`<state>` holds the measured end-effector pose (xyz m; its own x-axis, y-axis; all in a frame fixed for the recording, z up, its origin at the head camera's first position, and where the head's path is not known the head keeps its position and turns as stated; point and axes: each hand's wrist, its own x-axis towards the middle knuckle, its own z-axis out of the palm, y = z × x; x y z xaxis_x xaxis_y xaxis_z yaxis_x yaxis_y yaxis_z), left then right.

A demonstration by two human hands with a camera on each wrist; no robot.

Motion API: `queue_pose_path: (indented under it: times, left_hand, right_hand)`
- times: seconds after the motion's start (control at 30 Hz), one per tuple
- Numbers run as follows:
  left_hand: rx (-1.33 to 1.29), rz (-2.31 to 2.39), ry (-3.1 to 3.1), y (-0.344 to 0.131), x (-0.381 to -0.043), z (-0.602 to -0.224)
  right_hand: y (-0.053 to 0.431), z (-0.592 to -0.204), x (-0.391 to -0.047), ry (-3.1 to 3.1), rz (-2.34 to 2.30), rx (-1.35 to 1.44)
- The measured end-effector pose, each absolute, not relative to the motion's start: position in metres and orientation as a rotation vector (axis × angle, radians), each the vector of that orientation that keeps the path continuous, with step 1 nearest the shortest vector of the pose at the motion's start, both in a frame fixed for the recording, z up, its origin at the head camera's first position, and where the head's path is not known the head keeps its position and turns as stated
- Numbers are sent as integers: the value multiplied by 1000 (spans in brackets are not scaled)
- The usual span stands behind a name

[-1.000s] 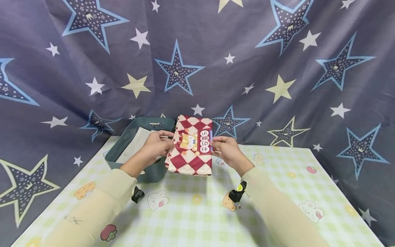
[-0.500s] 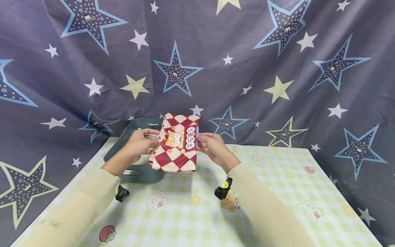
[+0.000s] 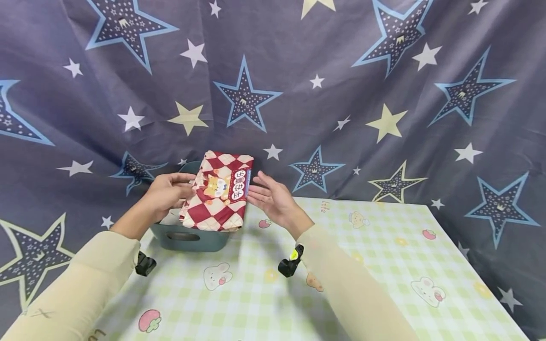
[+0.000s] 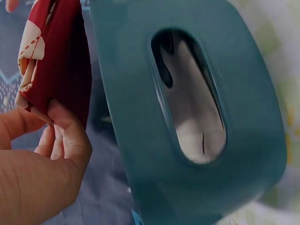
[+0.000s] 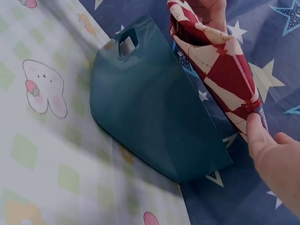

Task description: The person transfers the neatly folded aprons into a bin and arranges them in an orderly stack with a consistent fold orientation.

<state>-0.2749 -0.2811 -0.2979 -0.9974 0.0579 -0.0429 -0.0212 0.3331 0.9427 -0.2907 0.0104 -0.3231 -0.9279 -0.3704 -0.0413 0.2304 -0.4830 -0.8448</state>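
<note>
A folded cloth (image 3: 217, 192) with red and cream diamonds, a cartoon dog and a lettered label hangs tilted over the teal plastic bin (image 3: 194, 239) in the head view. At its left edge, my left hand (image 3: 168, 192) pinches the folds; the left wrist view shows thumb and fingers on the cloth (image 4: 58, 61). My right hand (image 3: 275, 201) has its fingers extended against the cloth's right edge, thumb apart. One fingertip (image 5: 255, 124) touches that edge in the right wrist view. Pale fabric (image 4: 194, 108) shows inside the bin through its handle slot. Most of the bin's interior is hidden.
Under the bin lies a green-and-white checked tablecloth (image 3: 362, 279) with printed animals and fruit. A dark curtain (image 3: 315, 123) with stars hangs right behind the table. A small black device (image 3: 291, 263) is strapped at each wrist.
Both hands and the cloth have moved left, from beside the bin to over it. The cloth tilts more now, and my right hand's grip has loosened to extended fingers.
</note>
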Motion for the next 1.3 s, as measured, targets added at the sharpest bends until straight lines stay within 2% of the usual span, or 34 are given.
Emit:
queue_pose_path:
  times: [0.2,0.5,1.3]
  left_hand:
    - [6,1758,2551,-301,-278,-295]
    - [-37,1735,2604,-314,-286,-292]
    - [-65,1568,2809,-314,-298,-300]
  right_hand:
    - [-4,-319,-291,1211,-2439,-335]
    - [-22,-326,-297,1061,-2474,-376]
    - [-30,-350,-317,1266,-2409,-358]
